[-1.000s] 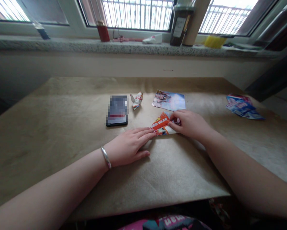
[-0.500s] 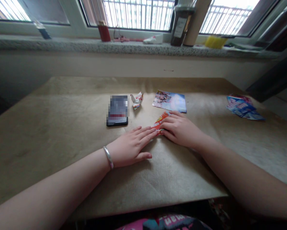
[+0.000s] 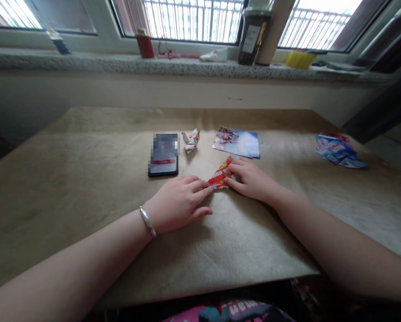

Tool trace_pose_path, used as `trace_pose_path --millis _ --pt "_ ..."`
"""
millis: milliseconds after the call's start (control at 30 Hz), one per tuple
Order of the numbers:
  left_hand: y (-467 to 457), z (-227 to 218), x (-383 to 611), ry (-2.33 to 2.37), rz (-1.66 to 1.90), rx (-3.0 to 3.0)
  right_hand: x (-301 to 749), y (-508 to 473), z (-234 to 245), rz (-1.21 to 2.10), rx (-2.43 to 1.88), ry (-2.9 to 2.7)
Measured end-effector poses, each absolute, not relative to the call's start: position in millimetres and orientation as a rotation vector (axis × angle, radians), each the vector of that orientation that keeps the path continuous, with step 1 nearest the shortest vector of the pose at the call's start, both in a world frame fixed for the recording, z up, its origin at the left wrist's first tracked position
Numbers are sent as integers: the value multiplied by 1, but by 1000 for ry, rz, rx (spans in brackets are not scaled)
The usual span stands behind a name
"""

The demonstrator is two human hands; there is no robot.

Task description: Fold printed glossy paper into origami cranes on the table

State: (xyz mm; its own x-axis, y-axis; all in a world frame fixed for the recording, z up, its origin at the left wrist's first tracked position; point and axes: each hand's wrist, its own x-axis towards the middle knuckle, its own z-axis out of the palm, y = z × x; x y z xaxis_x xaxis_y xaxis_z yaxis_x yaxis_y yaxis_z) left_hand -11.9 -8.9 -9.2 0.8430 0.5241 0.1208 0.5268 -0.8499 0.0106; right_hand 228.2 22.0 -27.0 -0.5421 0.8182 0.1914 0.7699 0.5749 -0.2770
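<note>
A folded piece of orange-red printed paper (image 3: pixel 218 177) lies on the table between my hands, its sides slanting to a point at the left. My left hand (image 3: pixel 180 201), with a silver bangle at the wrist, is open and palm down. Its fingertips touch the paper's left corner and its thumb is spread apart. On the right side of the paper, my right hand (image 3: pixel 252 179) holds it with bent fingers and thumb. Part of the paper is hidden under those fingers. Just beyond stands a small folded paper figure (image 3: pixel 191 141), shaped like a bird.
A phone (image 3: pixel 164 154) with a blurred screen lies left of the paper figure. Flat printed sheets (image 3: pixel 238 142) lie behind my right hand. Several blue and red packets or papers (image 3: pixel 340 150) are fanned at the right. Behind the table (image 3: pixel 86 179), a stone windowsill (image 3: pixel 187 66) carries jars and small items.
My left hand has drawn back slightly to the left with its fingers more bent, uncovering more of the orange-red paper. My right hand has shifted a little on the paper.
</note>
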Motion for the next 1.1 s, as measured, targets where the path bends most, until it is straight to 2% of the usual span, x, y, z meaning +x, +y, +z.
trace_pose_path --millis 1100 --pt "-7 -12 -11 -834 -132 -2978 223 24 -31 217 -1416 -2474"
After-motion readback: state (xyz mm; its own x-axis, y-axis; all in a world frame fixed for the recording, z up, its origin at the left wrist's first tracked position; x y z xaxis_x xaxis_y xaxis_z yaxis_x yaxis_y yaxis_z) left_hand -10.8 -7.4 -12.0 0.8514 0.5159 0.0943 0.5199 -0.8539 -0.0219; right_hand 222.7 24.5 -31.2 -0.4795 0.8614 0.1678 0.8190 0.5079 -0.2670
